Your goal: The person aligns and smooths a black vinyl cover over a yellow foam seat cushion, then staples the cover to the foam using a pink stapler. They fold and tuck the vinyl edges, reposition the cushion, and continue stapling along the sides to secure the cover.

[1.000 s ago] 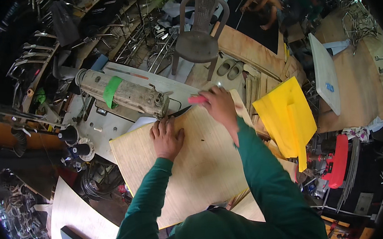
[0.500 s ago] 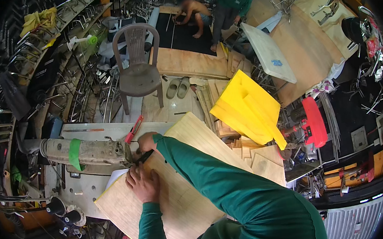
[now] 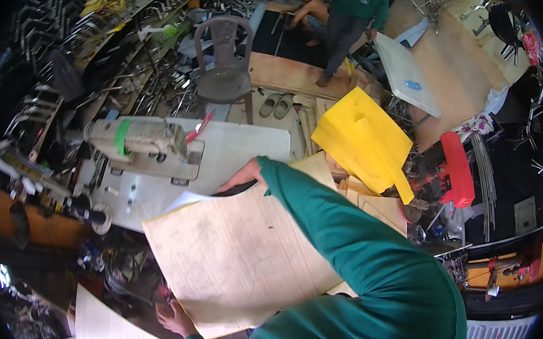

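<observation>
A pale wood-grain board (image 3: pixel 247 255) with a thin yellow edge lies in front of me, overlapping the front of a grey sewing machine table (image 3: pixel 246 139). My right hand (image 3: pixel 241 176) is closed at its far edge, fingers partly hidden. A black piece (image 3: pixel 237 188) and a white sheet (image 3: pixel 187 199) show under that edge. At the board's near left side, my left hand (image 3: pixel 176 318) curls its fingers by the edge; the grip is partly blurred. Left of the far edge stands a sewing machine (image 3: pixel 143 139) with a green band round its arm.
A yellow sheet (image 3: pixel 363 145) rests on wood strips to the right, beside a red machine (image 3: pixel 454 169). Beyond the table are a grey plastic chair (image 3: pixel 223 64) and slippers (image 3: pixel 275 106). A person (image 3: pixel 357 7) stands at the back; another crouches. A curved pale board (image 3: pixel 121 337) lies lower left.
The board has come toward me, away from the sewing machine. My left hand has moved from its surface down to its near left edge. The right hand has shifted along the far edge.
</observation>
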The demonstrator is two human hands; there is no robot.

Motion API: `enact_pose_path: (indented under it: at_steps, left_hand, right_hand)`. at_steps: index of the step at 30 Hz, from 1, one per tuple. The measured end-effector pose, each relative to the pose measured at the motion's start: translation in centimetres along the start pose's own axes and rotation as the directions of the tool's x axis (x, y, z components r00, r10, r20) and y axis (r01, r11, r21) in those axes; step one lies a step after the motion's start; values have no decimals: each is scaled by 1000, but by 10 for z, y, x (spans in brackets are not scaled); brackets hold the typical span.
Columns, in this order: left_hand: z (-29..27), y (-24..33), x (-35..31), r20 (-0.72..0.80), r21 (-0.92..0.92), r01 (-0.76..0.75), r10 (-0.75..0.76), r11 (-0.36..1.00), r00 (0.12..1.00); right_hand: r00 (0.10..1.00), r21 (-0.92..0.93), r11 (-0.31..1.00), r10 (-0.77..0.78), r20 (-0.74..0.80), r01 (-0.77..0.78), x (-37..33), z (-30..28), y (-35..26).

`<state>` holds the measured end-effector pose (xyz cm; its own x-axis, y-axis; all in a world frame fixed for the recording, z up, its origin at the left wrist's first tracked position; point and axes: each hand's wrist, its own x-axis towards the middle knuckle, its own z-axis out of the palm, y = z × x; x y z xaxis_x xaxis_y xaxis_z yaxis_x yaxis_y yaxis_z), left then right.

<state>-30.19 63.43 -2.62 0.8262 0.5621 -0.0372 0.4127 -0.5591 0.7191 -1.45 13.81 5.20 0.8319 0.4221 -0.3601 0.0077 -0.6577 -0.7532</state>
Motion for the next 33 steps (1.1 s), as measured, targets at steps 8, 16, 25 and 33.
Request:
enact_pose_path:
  at_steps: [8,16,25,33]
  left_hand:
    - [-27,-145,-104,874,-422,787,-29,451,485]
    - [-66,-122,-129,496,-860,485,33,156,868]
    - [-134,-18,-42,173,-968,118,253,220,952]
    - [-41,-22,-100,720,-693,718,35,66,693]
  right_hand:
    - [886,-279,943,280,370,-182,-192,1,-98]
    - [940,-661,700,-339,29,272,-354,-25,-283]
    - [602,-885,328,-795,-70,331,-400,-10,-275]
    - [469,-885,460,-769,-435,-68,-341,173,2]
